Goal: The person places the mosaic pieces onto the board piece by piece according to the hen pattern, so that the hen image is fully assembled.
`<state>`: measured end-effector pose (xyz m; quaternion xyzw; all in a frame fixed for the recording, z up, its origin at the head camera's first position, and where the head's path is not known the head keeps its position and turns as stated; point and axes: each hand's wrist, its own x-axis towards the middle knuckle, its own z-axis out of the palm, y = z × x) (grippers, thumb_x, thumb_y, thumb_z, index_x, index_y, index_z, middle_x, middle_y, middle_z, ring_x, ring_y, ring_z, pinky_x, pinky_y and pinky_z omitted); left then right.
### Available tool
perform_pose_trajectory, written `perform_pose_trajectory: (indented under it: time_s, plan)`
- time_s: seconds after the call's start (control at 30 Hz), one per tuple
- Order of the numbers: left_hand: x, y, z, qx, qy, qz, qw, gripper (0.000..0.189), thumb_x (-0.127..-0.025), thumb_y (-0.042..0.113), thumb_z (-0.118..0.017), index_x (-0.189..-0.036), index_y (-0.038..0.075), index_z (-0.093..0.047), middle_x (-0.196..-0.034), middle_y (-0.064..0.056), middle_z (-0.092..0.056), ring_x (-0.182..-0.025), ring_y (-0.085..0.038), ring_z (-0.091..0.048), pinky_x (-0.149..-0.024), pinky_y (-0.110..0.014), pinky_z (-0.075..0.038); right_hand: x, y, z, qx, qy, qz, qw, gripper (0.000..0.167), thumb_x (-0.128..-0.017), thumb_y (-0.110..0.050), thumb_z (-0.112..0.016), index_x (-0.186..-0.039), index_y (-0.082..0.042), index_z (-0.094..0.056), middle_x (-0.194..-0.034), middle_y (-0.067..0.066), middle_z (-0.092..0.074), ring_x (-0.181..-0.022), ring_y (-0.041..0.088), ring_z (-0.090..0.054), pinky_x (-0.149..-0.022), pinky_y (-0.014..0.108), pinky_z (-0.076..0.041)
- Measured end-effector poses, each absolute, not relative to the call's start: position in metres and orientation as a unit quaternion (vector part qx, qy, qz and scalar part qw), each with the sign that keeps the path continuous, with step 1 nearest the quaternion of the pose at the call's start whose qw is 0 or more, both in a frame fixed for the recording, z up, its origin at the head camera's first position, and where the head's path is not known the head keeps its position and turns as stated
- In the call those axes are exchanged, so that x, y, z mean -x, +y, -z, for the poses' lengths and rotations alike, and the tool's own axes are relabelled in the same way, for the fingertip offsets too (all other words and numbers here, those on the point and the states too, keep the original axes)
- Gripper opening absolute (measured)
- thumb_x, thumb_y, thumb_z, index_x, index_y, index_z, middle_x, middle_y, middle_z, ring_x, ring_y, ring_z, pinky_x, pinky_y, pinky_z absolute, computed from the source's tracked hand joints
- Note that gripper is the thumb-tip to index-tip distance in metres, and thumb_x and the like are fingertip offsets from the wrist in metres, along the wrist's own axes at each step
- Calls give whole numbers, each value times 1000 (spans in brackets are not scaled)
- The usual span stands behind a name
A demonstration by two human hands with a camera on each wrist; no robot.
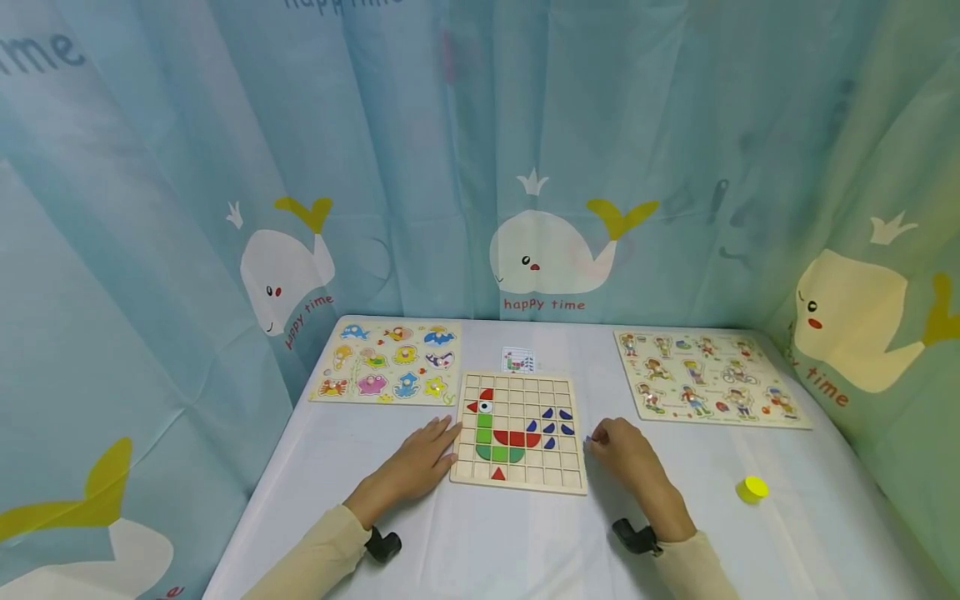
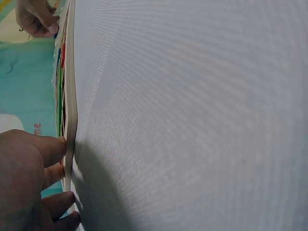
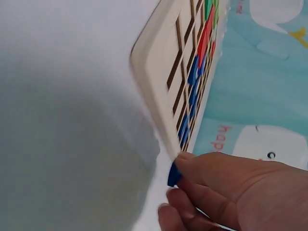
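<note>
In the head view a wooden grid board (image 1: 555, 477) lies mid-table, its cells partly filled with red, green and blue pieces in a bird shape. My left hand (image 1: 420, 460) rests at the board's left edge, fingertips touching its side; the left wrist view shows the fingers (image 2: 54, 150) against that edge. My right hand (image 1: 626, 454) is just off the right edge. Between its thumb and fingers it pinches a small blue piece (image 3: 173, 174), seen beside the board's rim in the right wrist view. The piece's full outline is partly covered by the fingers.
A small pattern card (image 1: 518, 360) lies behind the board. A sea-animal peg puzzle (image 1: 386, 362) is at the back left, and a puzzle with figures (image 1: 708, 379) at the back right. A yellow cylinder (image 1: 752, 489) stands on the right. Whale-print curtains (image 1: 570, 125) surround the table.
</note>
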<state>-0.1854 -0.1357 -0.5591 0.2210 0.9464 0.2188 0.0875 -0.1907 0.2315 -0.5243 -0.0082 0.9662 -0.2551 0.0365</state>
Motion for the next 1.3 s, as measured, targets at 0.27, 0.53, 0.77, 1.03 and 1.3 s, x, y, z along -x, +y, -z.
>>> perform_pose_trajectory:
  time_s: [0.27, 0.53, 0.77, 1.03, 1.3]
  plan:
    - [185, -135, 559, -222, 946, -219, 88, 59, -112, 34, -50, -165, 13, -38, -172, -13, -31, -161, -35, -25, -129, -57, -26, 191, 205, 529, 24, 954, 298, 32, 11, -95, -6, -76, -95, 1, -68, -91, 11, -61, -81, 22, -56, -68, 36, -50]
    - [185, -136, 558, -224, 946, -218, 90, 59, -112, 34, -50, -165, 13, -37, -173, -13, -30, -161, -36, -24, -130, -56, -25, 190, 201, 534, 9, 951, 303, 55, 11, -96, -6, -75, -92, -1, -66, -88, 9, -61, -78, 21, -56, -66, 34, -49]
    - [187, -136, 559, -224, 945, -220, 88, 59, -112, 35, -51, -165, 13, -37, -173, -12, -31, -161, -36, -25, -129, -56, -26, 191, 200, 531, 23, 952, 302, 45, 9, -97, -6, -74, -93, -1, -67, -88, 9, -62, -79, 21, -56, -69, 35, -49]
    - [187, -136, 562, -225, 945, -221, 88, 58, -112, 34, -49, -165, 13, -37, -173, -12, -30, -161, -36, -25, -130, -56, -26, 192, 199, 532, 13, 954, 293, 54, 10, -97, -7, -75, -93, -2, -66, -87, 9, -61, -77, 20, -56, -67, 35, -49]
    - [186, -137, 561, -224, 946, -219, 85, 58, -112, 34, -49, -165, 13, -37, -173, -13, -31, -161, -36, -25, -130, -56, -25, 191, 199, 530, 8, 958, 281, 62, 10, -97, -6, -74, -94, -2, -66, -90, 10, -60, -80, 22, -55, -68, 35, -49]
